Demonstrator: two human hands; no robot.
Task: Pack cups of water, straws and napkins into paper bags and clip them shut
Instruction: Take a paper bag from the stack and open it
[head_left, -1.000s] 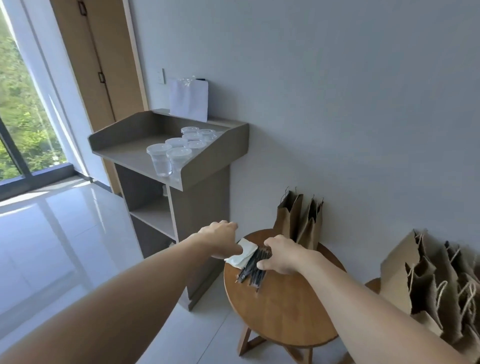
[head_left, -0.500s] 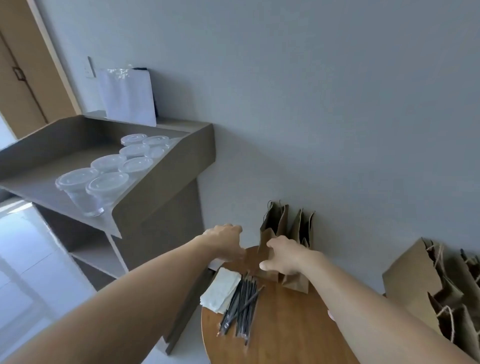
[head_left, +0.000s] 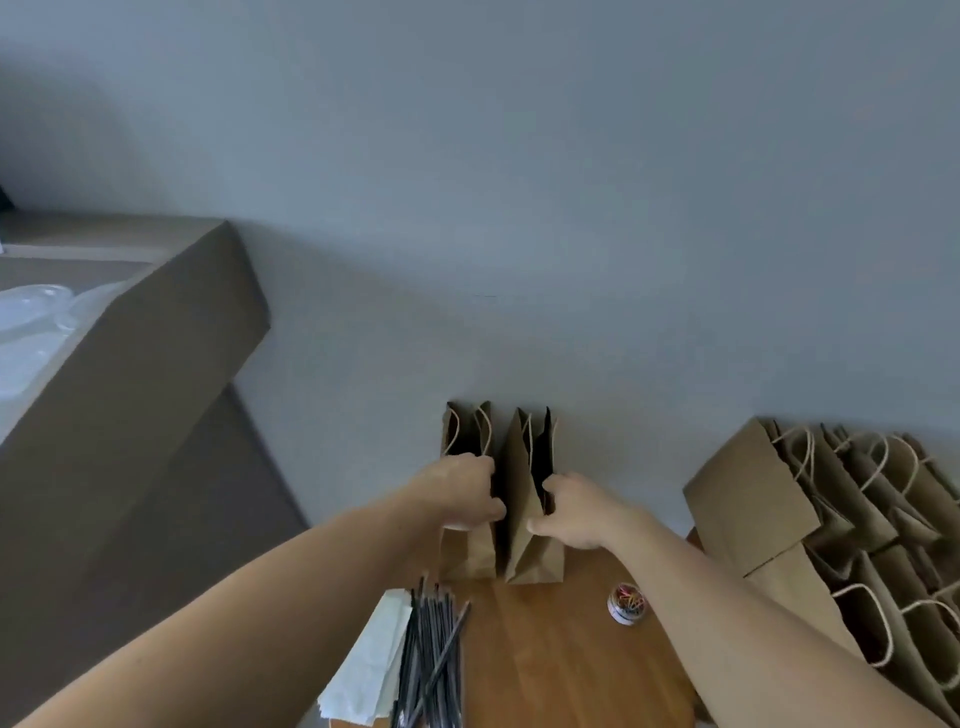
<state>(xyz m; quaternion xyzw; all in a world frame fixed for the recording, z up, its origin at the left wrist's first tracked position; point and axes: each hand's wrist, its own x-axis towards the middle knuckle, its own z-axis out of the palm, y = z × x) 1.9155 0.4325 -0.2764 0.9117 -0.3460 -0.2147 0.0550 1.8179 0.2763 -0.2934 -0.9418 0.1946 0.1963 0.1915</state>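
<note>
Both hands had moved forward from the thin black straws (head_left: 431, 660) to the back of the round wooden worktop (head_left: 561, 649), where the right hand (head_left: 571, 512) gripped the tall standing brown paper bag (head_left: 524, 467), and the curled left hand (head_left: 457, 493) at its other side held I cannot tell what.

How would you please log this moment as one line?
left hand grips left bag | right hand grips right bag | straws, napkins, clip tub on table
</note>
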